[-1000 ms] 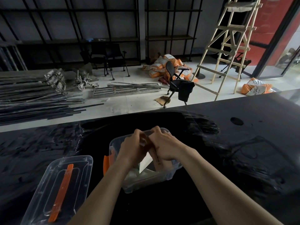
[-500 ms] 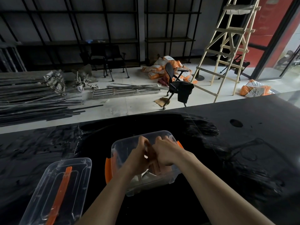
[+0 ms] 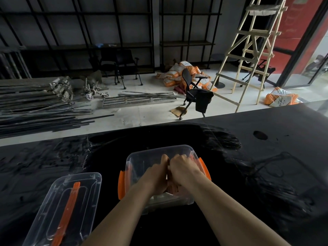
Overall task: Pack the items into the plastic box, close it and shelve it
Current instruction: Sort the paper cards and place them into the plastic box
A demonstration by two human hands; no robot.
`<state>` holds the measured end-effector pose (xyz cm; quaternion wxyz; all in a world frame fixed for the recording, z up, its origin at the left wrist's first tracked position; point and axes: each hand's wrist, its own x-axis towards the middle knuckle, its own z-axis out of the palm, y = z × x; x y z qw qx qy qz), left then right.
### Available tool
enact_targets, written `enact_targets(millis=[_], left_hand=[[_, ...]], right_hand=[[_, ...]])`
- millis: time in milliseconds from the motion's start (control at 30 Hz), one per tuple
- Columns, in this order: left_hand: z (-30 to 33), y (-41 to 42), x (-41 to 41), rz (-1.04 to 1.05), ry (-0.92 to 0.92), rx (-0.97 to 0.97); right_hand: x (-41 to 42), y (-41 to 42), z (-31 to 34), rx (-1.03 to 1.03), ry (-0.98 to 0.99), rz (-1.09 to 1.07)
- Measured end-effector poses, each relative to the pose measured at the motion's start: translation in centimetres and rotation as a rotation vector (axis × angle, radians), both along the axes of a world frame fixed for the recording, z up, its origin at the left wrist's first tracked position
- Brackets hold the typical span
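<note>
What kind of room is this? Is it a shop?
Probably a storeroom or workshop being fitted out, not a shop: metal rods lie piled on the floor, a wooden ladder stands by bare black shelving, and orange sacks are heaped nearby.

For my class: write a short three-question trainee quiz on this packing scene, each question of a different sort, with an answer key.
1. True or false: the lid is already clipped onto the plastic box.
2. Multiple choice: where are the left hand and right hand? A) on the lid; B) together inside the box, on the items; C) resting flat on the black table.
3. Fill the gap: the latches on the sides of the box are coloured ____.

Key
1. False: the lid lies on the table to the left of the box.
2. B
3. orange
</note>
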<state>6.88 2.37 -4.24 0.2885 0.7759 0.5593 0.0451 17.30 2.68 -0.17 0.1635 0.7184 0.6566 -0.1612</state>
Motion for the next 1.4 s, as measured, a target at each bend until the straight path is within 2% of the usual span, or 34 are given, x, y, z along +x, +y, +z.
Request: enact_targets(millis=[133, 333, 433, 533, 633, 767, 933, 1100, 1267, 1300, 1400], left_hand=[[-0.1, 0.2, -0.5, -0.009, 0.008, 0.004], [-0.3, 0.3, -0.9, -0.006, -0.076, 0.002], [-0.2, 0.2, -1.0, 0.002, -0.046, 0.020], [-0.2, 0.0, -0.9, -0.020, -0.020, -0.004], [-0.1, 0.2, -0.9, -0.020, 0.008, -0.005], [-0.4, 0.3, -0.9, -0.035, 0.016, -0.015], [-0.7, 0.5, -0.8, -0.039, 0.057, 0.003], [-0.5, 0.6, -0.6, -0.023, 0.070, 0.020], [-0.1, 0.6, -0.5, -0.051, 0.112, 0.037], [0.0, 0.6, -0.5, -0.055, 0.114, 0.018], [0.3, 0.7, -0.6, -0.087, 0.135, -0.010]], right_hand=[[-0.2, -0.6, -0.6, 0.063, 0.094, -0.047], [0.0, -2.2, -0.5, 0.185, 0.177, -0.084], [0.1, -2.1, -0.4, 0.207, 0.199, -0.124], [0.5, -1.4, -0.3, 0.135, 0.159, -0.132], [0.9, -1.1, -0.4, 0.179, 0.076, -0.033], [1.6, -0.9, -0.3, 0.150, 0.115, -0.020], [1.9, -2.7, -0.7, 0.431, 0.136, 0.101], [1.7, -2.5, -0.6, 0.365, 0.173, 0.092], [1.0, -0.8, -0.9, 0.010, -0.007, 0.116], [1.2, -0.8, -1.1, 0.004, 0.005, 0.110], [1.5, -1.1, -2.1, 0.264, 0.045, 0.157]])
